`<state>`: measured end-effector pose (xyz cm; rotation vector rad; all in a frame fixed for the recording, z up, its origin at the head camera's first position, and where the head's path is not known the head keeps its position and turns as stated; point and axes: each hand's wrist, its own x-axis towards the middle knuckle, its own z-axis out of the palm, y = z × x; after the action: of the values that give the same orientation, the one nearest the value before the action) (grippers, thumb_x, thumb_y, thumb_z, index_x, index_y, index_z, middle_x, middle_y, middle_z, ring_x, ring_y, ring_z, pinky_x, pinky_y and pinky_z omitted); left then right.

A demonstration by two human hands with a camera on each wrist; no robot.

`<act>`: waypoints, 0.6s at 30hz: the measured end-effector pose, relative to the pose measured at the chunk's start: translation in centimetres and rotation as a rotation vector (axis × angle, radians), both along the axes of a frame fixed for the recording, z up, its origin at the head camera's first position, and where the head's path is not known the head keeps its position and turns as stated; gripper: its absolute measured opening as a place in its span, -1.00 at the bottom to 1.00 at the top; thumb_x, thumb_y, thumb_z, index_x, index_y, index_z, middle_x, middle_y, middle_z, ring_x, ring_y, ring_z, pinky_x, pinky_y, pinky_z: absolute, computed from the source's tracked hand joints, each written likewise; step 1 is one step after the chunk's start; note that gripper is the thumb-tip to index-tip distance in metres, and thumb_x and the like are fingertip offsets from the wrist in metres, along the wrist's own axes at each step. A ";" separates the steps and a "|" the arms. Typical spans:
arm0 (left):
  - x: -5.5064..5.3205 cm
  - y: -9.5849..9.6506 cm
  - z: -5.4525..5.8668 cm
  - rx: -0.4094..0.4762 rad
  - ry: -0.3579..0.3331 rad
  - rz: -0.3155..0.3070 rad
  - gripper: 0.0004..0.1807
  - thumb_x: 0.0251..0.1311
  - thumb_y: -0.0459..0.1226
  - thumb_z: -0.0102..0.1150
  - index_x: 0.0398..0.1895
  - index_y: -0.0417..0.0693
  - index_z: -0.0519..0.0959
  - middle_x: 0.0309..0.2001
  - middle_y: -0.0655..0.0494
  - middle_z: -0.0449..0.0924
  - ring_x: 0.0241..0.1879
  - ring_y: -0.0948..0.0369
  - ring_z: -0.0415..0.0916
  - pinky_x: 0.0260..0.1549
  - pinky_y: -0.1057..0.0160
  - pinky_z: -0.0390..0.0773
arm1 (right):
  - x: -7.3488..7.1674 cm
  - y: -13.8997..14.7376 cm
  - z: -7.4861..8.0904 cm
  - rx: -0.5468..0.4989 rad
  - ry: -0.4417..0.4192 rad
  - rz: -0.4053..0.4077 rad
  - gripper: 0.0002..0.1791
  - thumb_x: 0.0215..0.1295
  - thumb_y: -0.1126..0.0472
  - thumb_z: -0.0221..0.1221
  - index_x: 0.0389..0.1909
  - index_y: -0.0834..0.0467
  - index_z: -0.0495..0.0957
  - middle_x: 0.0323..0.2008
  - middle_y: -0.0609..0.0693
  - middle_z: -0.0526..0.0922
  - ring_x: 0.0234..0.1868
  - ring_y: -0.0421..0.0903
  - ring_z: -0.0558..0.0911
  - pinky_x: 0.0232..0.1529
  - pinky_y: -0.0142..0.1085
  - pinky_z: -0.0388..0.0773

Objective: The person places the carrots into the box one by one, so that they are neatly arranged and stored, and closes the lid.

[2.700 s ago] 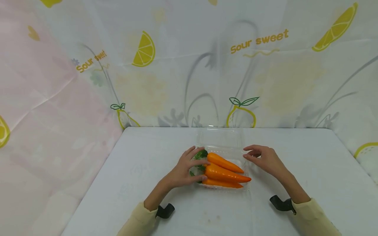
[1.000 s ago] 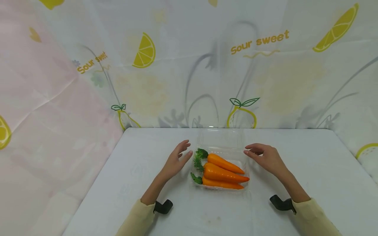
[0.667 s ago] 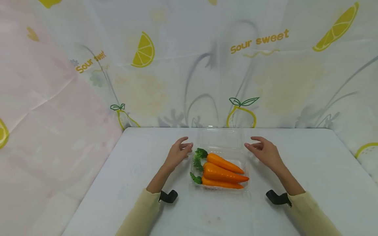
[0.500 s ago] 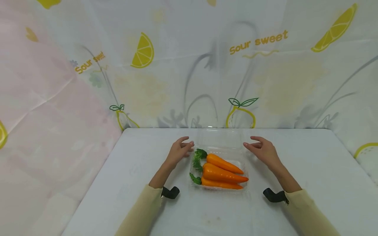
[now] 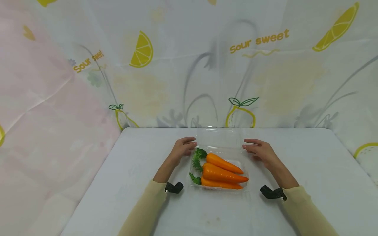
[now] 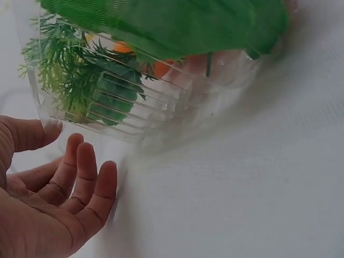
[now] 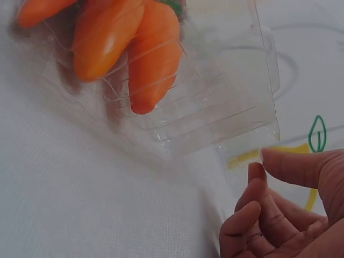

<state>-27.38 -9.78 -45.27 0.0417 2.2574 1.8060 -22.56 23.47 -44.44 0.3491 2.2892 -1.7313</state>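
Three orange carrots with green leafy tops lie side by side in a clear plastic clamshell box, tips to the right. The box's lid is folded back on the far side. My left hand is at the left edge of the lid, fingers loosely bent, the thumb right at the plastic in the left wrist view. At the lid's right edge is my right hand, its thumb close to the lid corner and its fingers relaxed. Neither hand grips anything.
The box stands on a white table. Behind it hangs a light backdrop cloth printed with lemons. A black wrist mount shows at the left sleeve, another black mount at the right.
My left hand has left the carrots' green tops, moved out to the left, then forward to the lid's left edge. My right hand has moved slightly forward beside the lid. The carrots stay put.
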 end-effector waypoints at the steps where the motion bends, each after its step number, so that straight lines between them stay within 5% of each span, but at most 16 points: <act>1: 0.0 0.0 0.1 0.007 0.000 -0.001 -0.53 0.27 -0.22 0.25 0.20 -0.25 0.53 -0.11 -0.06 0.66 -0.25 0.19 0.59 -0.25 0.25 0.62 | 0.0 0.0 0.0 -0.001 0.001 0.003 -0.27 0.32 -0.06 0.26 0.40 0.20 0.34 0.03 0.03 0.59 -0.07 -0.02 0.46 -0.18 -0.35 0.51; 10: 0.1 0.1 0.6 0.103 -0.022 0.025 -0.56 0.27 -0.32 0.23 0.22 -0.22 0.51 -0.14 -0.05 0.61 -0.29 0.19 0.54 -0.32 0.29 0.59 | 0.0 0.0 0.2 -0.060 0.040 0.002 -0.33 0.35 0.05 0.25 0.41 0.20 0.32 0.01 0.02 0.63 -0.11 -0.07 0.49 -0.23 -0.40 0.52; 18: 0.2 -0.3 0.5 0.178 0.084 0.013 -0.68 0.28 -0.40 0.22 0.10 -0.12 0.53 -0.17 -0.04 0.59 -0.21 0.10 0.55 -0.21 0.19 0.64 | 0.6 0.2 0.5 -0.123 0.145 -0.005 -0.39 0.34 0.10 0.28 0.29 0.29 0.37 -0.10 -0.15 0.63 -0.05 -0.09 0.58 -0.09 -0.34 0.55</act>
<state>-27.22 -10.04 -44.74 0.1384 2.1486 2.0432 -21.98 23.69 -43.89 0.2112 2.2646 -1.9481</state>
